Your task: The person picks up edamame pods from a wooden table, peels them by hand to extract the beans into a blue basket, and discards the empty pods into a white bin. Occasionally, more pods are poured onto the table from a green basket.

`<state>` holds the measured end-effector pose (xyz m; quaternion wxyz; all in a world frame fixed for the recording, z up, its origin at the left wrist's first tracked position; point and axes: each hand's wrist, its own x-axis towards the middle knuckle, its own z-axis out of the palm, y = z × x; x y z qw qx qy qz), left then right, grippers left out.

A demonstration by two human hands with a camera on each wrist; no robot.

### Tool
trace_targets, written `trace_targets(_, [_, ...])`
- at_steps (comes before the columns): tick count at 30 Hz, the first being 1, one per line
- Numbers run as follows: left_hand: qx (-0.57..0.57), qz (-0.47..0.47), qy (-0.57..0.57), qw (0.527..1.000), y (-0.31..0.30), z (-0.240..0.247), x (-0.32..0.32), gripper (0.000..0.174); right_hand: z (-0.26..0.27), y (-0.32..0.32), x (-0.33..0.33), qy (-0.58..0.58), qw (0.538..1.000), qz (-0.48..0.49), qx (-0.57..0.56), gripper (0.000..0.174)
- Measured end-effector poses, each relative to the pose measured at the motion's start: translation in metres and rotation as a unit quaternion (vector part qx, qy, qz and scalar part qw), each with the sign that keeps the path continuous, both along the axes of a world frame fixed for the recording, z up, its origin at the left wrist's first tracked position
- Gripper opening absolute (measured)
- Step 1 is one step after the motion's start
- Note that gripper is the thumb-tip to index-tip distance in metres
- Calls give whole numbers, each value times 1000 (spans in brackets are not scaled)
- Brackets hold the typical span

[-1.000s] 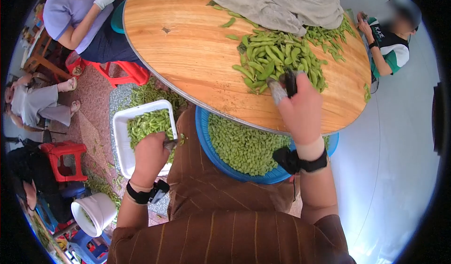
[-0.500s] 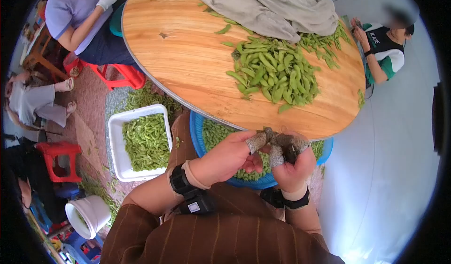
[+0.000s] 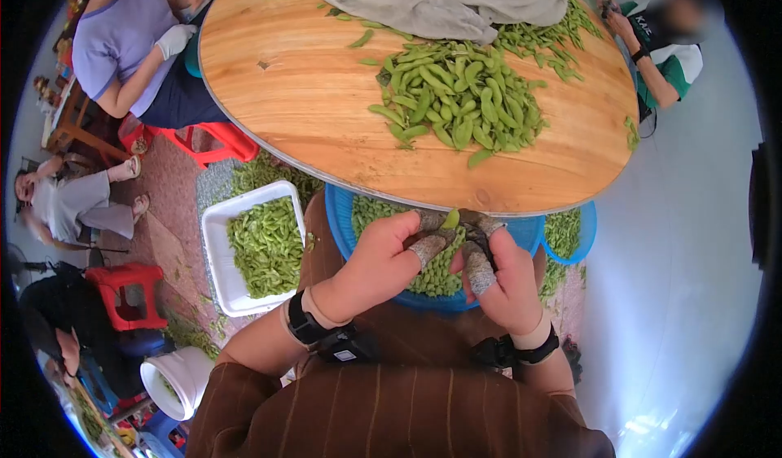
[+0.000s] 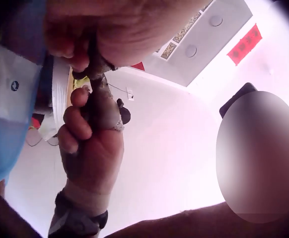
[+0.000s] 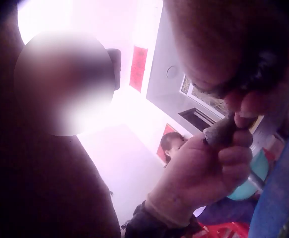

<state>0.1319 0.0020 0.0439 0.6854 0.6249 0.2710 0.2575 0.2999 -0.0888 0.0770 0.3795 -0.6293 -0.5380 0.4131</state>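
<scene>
My left hand [image 3: 379, 250], with grey wrapping on its thumb and forefinger, pinches a green soybean pod [image 3: 452, 219] just below the table edge. Close against it, my right hand [image 3: 511, 283] holds a small black tool [image 3: 477, 241] between its wrapped fingers. The tool's kind is hard to tell. Below both hands, a blue basin [image 3: 336, 228] holds shelled green beans [image 3: 440, 272]. A heap of whole pods [image 3: 460, 92] lies on the round wooden table [image 3: 293, 108] ahead. In the left wrist view, the right hand [image 4: 92, 148] meets the left at the fingertips.
At the left, a white tub [image 3: 213, 250] holds pods. Another blue basket [image 3: 592, 238] stands under the table's right side. A grey cloth [image 3: 448, 2] covers part of the tabletop. Red stools [image 3: 130, 291], a white bucket [image 3: 183, 381] and other seated people surround the table.
The left hand came from the white tub to meet the right, which drew back from the table heap. A green pod now shows between the left fingertips.
</scene>
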Motion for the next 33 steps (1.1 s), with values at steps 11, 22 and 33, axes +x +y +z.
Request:
trace_targets(11, [256,10,137,957,-4,-1,1,15,-3,-7,5,65,997,-16,-30,28])
trace_targets(22, [-175,-62,50,981,-5,3,-3,20,-12,-5,14,357,920,16,-162,28])
trace_targets(33, [-183,-56,110,975,-7,0,1,11,-26,-11,10,294,948,-17,-117,23])
